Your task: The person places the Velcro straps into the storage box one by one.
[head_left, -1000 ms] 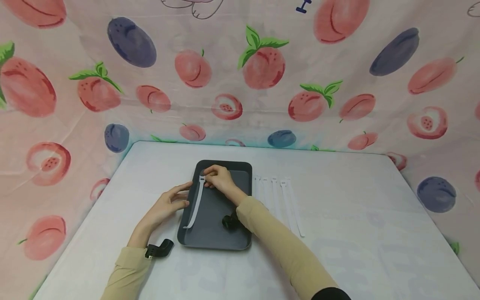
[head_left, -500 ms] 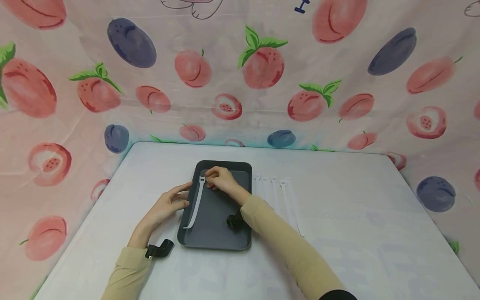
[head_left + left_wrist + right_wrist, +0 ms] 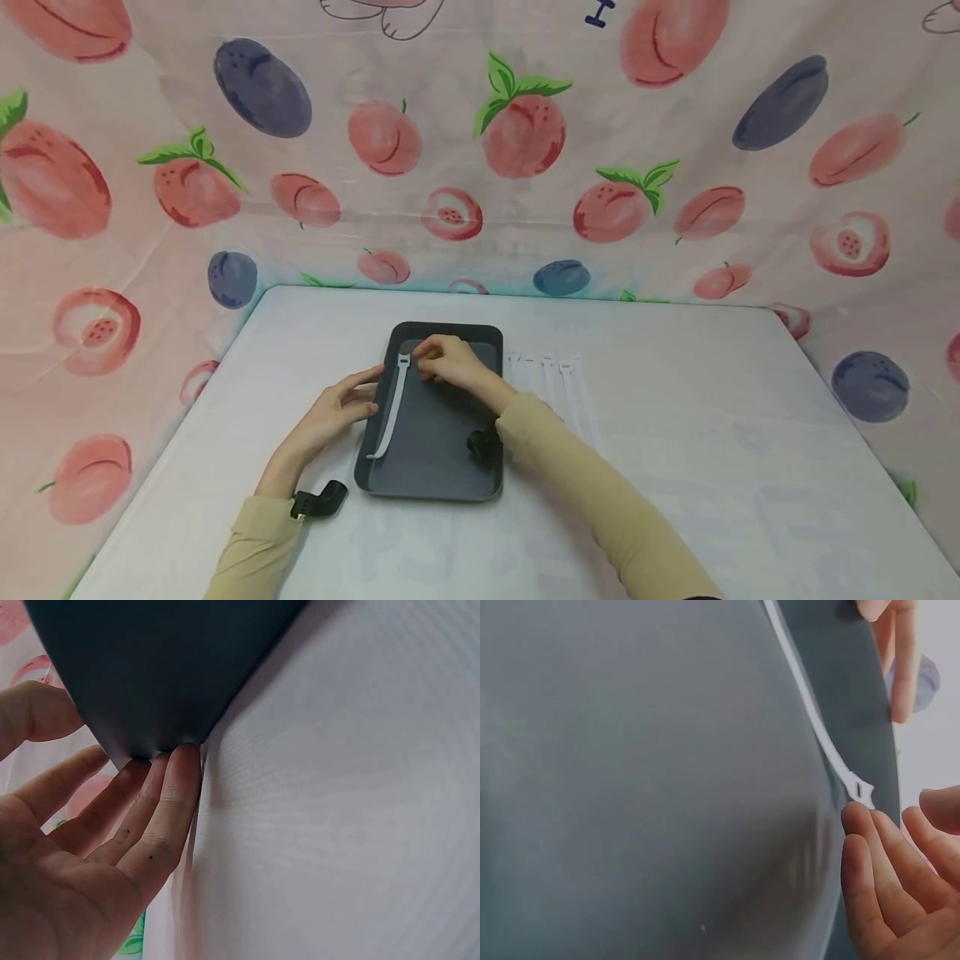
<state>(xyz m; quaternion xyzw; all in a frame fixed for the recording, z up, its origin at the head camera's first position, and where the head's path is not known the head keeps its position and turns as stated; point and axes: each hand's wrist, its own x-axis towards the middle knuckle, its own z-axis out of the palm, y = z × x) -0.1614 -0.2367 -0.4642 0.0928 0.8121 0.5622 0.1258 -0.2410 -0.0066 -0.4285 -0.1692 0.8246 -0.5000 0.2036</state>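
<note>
A: Position of the white, flat, flexible strap with a slotted head (image 3: 396, 407)?
B: Inside the dark grey, rectangular, round-cornered tray (image 3: 435, 467), along its left side. Head at the far end; near end curves left, toward the tray wall.

A: Left hand (image 3: 333, 412)?
B: At the tray's left side, fingers extended, not curled round anything. Left wrist view: fingertips touch the outer face of the wall.

A: Right hand (image 3: 450, 365)?
B: Over the far part of the tray, just right of the strap's head. Fingers loosely bent, thumb apart from them, nothing gripped. Fingertip contact with the strap: cannot tell.

A: Other items?
B: Several thin white strips with small heads (image 3: 566, 368), side by side on the white-covered bench (image 3: 720, 433), right of the tray; the right sleeve (image 3: 592, 492) hides their near ends. Black angled device (image 3: 322, 500) on the left wrist.

A: Background?
B: Pale pink fabric printed with peaches and dark blue fruit (image 3: 450, 50), beyond the bench's far edge.
</note>
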